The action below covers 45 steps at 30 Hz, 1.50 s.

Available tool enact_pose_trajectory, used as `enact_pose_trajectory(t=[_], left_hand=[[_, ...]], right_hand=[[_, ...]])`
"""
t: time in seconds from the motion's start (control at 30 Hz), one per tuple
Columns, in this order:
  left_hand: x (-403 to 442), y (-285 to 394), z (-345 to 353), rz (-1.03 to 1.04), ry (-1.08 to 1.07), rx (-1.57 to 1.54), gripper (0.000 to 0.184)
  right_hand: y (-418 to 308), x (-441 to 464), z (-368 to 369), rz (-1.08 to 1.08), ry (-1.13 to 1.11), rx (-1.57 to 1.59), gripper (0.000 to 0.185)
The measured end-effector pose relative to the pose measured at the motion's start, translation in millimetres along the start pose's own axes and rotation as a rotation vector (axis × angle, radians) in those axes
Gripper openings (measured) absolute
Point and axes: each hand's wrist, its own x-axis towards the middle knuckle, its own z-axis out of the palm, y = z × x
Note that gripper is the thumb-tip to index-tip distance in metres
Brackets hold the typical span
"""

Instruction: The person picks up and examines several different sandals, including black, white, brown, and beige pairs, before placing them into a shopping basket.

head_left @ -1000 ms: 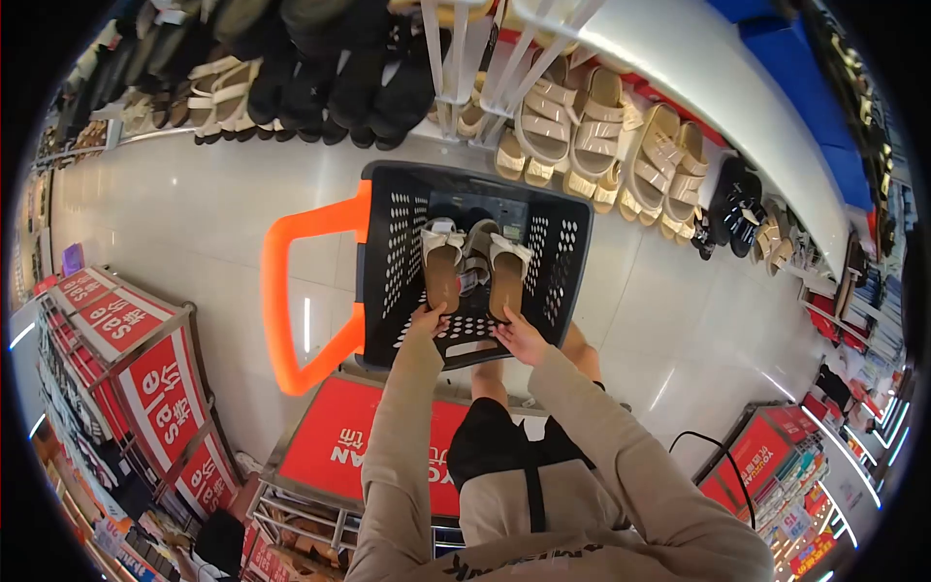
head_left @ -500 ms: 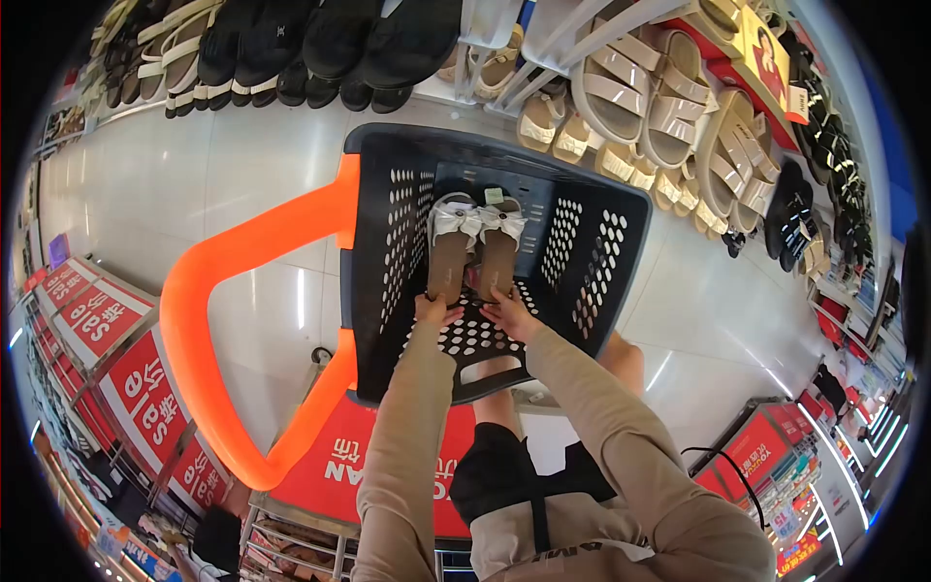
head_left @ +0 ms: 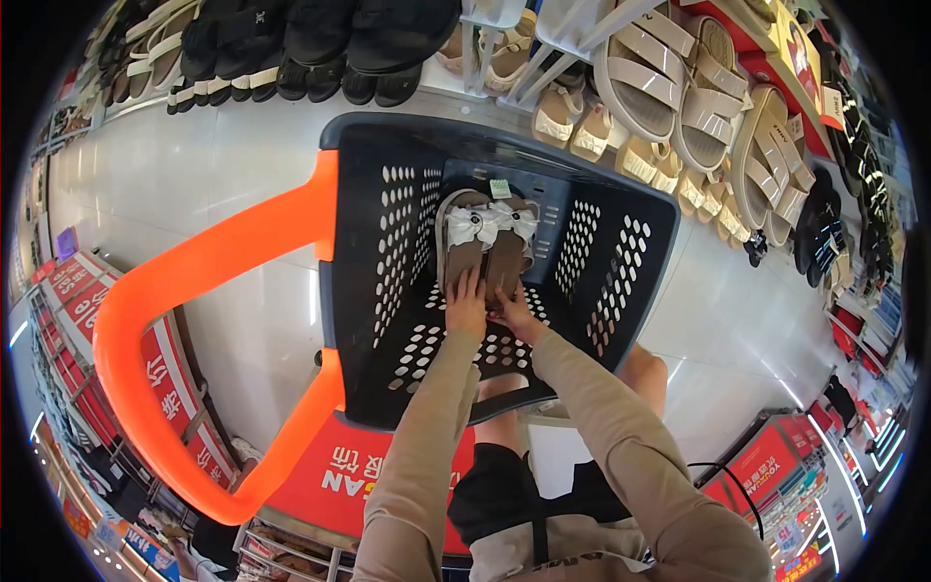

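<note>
A pair of brown-soled sandals with white bow straps lies inside the dark shopping basket (head_left: 499, 141), the two now close together. On the heel end of the left sandal (head_left: 465, 254) is my left hand (head_left: 466, 308), fingers laid over the insole. My right hand (head_left: 517, 315) grips the heel end of the right sandal (head_left: 503, 262); its fingertips are partly hidden. A pale green tag (head_left: 499, 189) shows behind the bows. The basket's orange handle (head_left: 121, 320) swings out to the left.
Black slippers (head_left: 402, 39) line the shelf ahead, with beige sandals (head_left: 718, 102) at the right. Red sale signs (head_left: 165, 383) stand at left. A red display stand (head_left: 335, 475) is below the basket, and another red stand (head_left: 766, 451) is at right.
The sandals have come together, the right one overlapping nearer the left. My left hand has moved up and right onto the left insole. The basket appears larger and its handle lower left.
</note>
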Motion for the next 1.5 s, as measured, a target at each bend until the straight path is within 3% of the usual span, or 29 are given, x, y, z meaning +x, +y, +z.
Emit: enact_pose_trajectory(t=[0.17,0.23,0.33,0.5,0.57,0.6,0.67,0.7,0.87,0.93,1.0,1.07,1.2,1.23,1.27,1.33,1.37,1.5], left_hand=[[-6,-12,21,-0.108,-0.015,0.064,0.060],[-7,-15,22,-0.162,-0.054,0.055,0.059],[-3,-17,24,-0.193,-0.005,-0.128,0.060],[22,-2,10,-0.350,0.063,-0.430,0.046],[32,1,5,-0.442,0.101,-0.537,0.041],[37,2,0,-0.503,0.107,-0.545,0.038],[42,-4,-3,-0.569,0.113,-0.547,0.035],[45,-11,5,-0.584,0.116,-0.590,0.036],[37,-24,0,-0.648,0.103,-0.741,0.037],[32,-25,-6,-0.730,0.197,-0.650,0.038],[29,-38,1,-0.743,0.214,-0.662,0.041],[24,-46,3,-0.700,0.313,-0.403,0.043],[22,-48,-4,-0.659,0.173,-0.414,0.051],[25,-51,-1,-0.646,0.164,-0.452,0.056],[28,-51,3,-0.646,0.165,-0.453,0.056],[34,-47,8,-0.670,0.171,-0.658,0.057],[37,-48,10,-0.654,0.154,-0.676,0.058],[35,-41,6,-0.630,0.123,-0.686,0.057]], right_hand=[[14,20,-8,-0.036,0.052,-0.102,0.068],[21,41,-22,-0.510,0.304,-1.035,0.074],[-28,3,-16,-0.532,0.295,-0.975,0.079],[-30,40,-30,-0.502,0.254,-0.707,0.078],[-43,52,-31,-0.011,0.038,0.006,0.078],[-46,53,-26,-0.008,0.034,0.003,0.078],[-46,54,-10,-0.212,0.235,-0.368,0.075],[-54,42,4,-0.219,0.291,-0.322,0.074],[-64,26,8,-0.180,0.199,-0.390,0.068],[-56,32,3,-0.295,0.009,-0.341,0.061],[-41,42,-8,-0.382,-0.007,-0.405,0.050],[-34,42,-17,-0.700,0.067,-1.021,0.044],[-50,52,-11,-0.620,0.074,-1.107,0.051],[-52,60,-7,-0.599,0.210,-1.209,0.058],[-51,63,-7,-0.600,0.210,-1.210,0.058],[-51,63,-2,-0.411,0.253,-0.729,0.066],[-51,64,1,-0.415,0.223,-0.566,0.072],[-57,63,-4,-0.221,0.213,-0.654,0.076]])
